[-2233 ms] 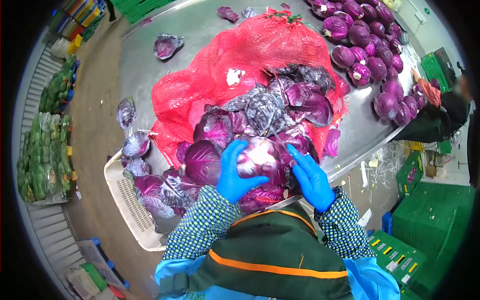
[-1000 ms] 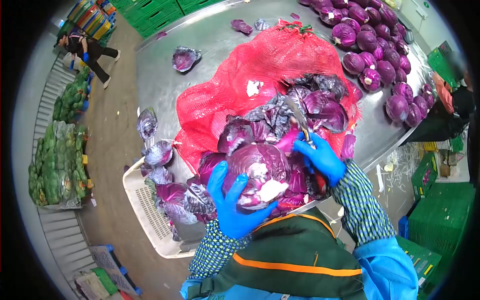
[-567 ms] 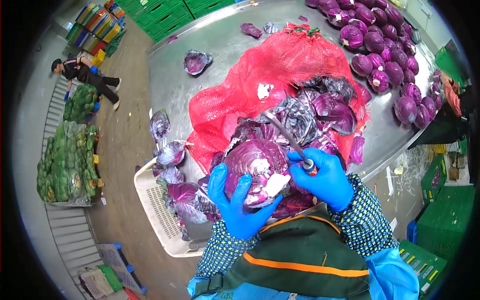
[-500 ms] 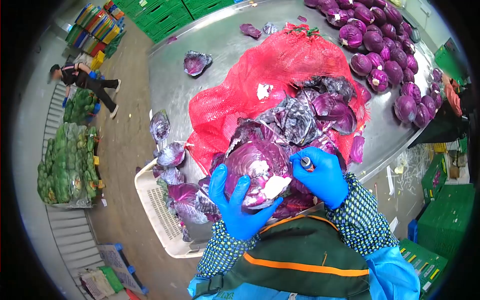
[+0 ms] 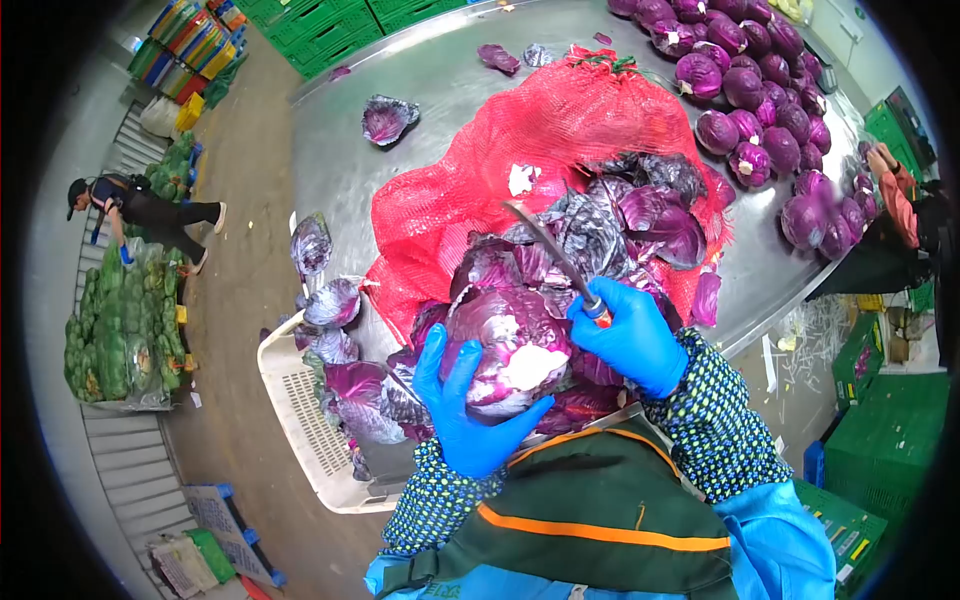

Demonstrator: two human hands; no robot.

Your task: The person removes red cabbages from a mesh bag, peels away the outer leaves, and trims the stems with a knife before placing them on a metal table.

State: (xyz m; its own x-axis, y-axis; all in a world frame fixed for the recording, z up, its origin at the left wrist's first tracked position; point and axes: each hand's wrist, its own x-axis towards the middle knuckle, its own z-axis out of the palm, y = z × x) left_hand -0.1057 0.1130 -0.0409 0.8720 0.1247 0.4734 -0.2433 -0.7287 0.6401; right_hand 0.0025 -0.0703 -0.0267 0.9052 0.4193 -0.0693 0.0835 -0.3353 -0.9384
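Observation:
A red cabbage (image 5: 500,335) with a pale cut patch lies near the table's front edge. Cupped against its left and near side is my blue-gloved left hand (image 5: 468,415), thumb and fingers spread around it. My right hand (image 5: 635,340), also gloved, grips the handle of a knife (image 5: 550,245) just right of the cabbage. The knife's curved blade points up and left, clear of the cabbage. Behind both hands, dark loose outer leaves (image 5: 590,235) are heaped on a red net bag (image 5: 490,155).
A cream plastic crate (image 5: 285,400) with leaves stands at the table's left front. Many red cabbages (image 5: 780,125) cover the far right of the metal table (image 5: 340,170). A co-worker's hands (image 5: 880,160) are beyond them. Another person (image 5: 150,210) bends over bagged green produce (image 5: 125,320).
The knife blade has swung up into view above the cabbage, and my right hand has turned slightly. My left hand stays on the cabbage. The person at left has bent toward the bagged produce.

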